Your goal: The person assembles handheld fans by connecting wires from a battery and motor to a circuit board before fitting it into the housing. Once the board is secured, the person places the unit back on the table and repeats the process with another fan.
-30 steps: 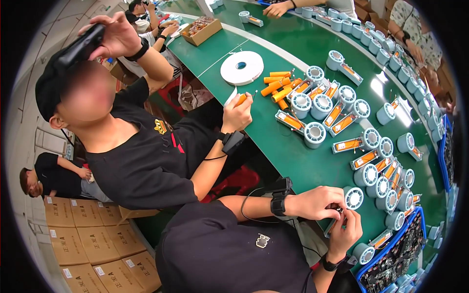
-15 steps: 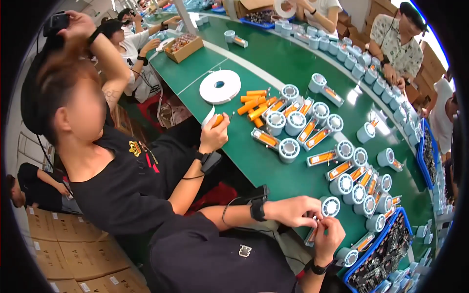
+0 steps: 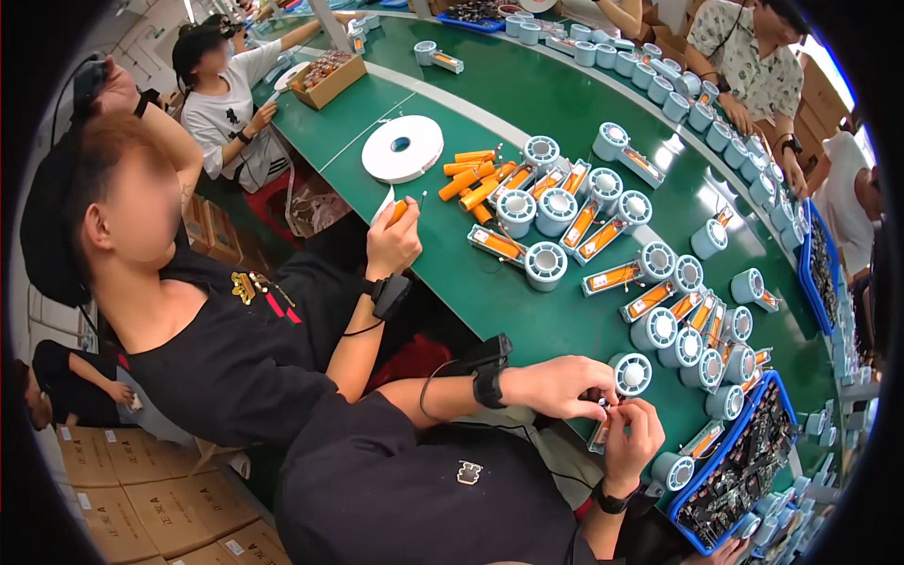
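Close to the table edge, a light blue handheld fan [image 3: 633, 375] has its round head just beyond my fingers. Part of its open handle, with an orange strip, shows below them. My left hand [image 3: 562, 386] reaches in from the left, fingers bent and thumb tip pinched at the fan's neck. From the right, my right hand [image 3: 633, 441] meets it there, thumb and fingertips pressed together. Whatever small piece or wire sits between the fingertips is mostly hidden. Many similar fans [image 3: 680, 347] with orange batteries in their handles lie just beyond.
A blue tray [image 3: 680, 523] of small black parts stands right of my hands. Beside me, a co-worker's hand [image 3: 394, 240] holds an orange battery and white strip. Loose batteries [image 3: 468, 176], a white tape roll [image 3: 402, 149] and a cardboard box [image 3: 330, 80] lie farther left.
The view has shifted slightly. My hands stay pinched at the same fan, with only a small change of the fingers. Far left, a co-worker in white has stretched an arm across the table.
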The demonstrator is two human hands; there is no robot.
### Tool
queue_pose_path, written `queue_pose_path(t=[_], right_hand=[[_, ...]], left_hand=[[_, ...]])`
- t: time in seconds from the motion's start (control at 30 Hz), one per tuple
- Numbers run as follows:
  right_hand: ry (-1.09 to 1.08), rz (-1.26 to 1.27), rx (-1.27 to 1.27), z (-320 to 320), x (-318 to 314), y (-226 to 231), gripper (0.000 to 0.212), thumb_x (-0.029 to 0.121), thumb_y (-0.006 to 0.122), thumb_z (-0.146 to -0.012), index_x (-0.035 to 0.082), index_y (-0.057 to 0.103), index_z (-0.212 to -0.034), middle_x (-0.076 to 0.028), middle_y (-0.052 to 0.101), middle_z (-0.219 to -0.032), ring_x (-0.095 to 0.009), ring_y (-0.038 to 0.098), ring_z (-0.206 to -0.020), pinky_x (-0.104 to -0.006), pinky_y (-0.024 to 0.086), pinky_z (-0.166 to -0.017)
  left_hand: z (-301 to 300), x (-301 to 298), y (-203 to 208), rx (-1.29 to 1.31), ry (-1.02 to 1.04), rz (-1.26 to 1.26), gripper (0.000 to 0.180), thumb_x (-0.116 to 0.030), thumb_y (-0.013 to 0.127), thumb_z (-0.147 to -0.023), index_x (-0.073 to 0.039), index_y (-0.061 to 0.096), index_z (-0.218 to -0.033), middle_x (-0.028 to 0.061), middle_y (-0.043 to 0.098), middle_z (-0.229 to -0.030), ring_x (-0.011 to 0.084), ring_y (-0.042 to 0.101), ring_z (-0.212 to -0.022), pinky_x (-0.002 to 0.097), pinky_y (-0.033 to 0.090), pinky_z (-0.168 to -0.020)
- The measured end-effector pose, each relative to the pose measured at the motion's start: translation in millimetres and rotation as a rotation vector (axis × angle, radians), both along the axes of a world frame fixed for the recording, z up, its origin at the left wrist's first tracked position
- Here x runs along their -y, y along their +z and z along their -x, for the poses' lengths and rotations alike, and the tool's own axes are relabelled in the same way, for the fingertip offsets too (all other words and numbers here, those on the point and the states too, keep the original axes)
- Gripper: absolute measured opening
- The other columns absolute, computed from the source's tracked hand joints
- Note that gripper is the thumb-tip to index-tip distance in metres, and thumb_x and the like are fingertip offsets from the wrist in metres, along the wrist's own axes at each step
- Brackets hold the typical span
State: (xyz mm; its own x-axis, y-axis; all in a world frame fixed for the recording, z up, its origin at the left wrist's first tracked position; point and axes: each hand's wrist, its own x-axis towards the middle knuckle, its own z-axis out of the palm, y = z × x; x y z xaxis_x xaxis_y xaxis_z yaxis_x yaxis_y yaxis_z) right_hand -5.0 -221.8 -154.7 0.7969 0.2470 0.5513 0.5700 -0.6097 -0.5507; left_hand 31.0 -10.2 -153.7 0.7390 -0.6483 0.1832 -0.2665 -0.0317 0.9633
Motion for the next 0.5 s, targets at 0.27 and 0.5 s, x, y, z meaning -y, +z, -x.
queue_pose_path(t=[0.27,0.5], right_hand=[[0.221,-0.125,-0.673,24.7,33.5,23.2,0.010,0.003,0.064,-0.095,-0.002,0.060,-0.088,-0.008,0.064,-0.074,-0.016,0.061,-0.065,-0.0322,0.047,-0.057],[0.012,-0.194,-0.855,23.2,29.0,44.1,0.013,0.009,0.064,-0.097,-0.004,0.061,-0.096,-0.013,0.062,-0.068,-0.019,0.057,-0.058,-0.0354,0.043,-0.056]], left_hand=[[16.6,21.5,15.0,-0.315,0.125,0.143,0.024,-0.014,0.075,-0.089,0.000,0.067,-0.107,0.0095,0.064,-0.090,0.0229,0.066,-0.083,0.0331,0.057,-0.072],[2.5,34.1,34.9,0.827,0.366,-0.326,0.020,-0.012,0.073,-0.082,-0.004,0.069,-0.099,0.0088,0.064,-0.105,0.0324,0.055,-0.121,0.0520,0.043,-0.105]])
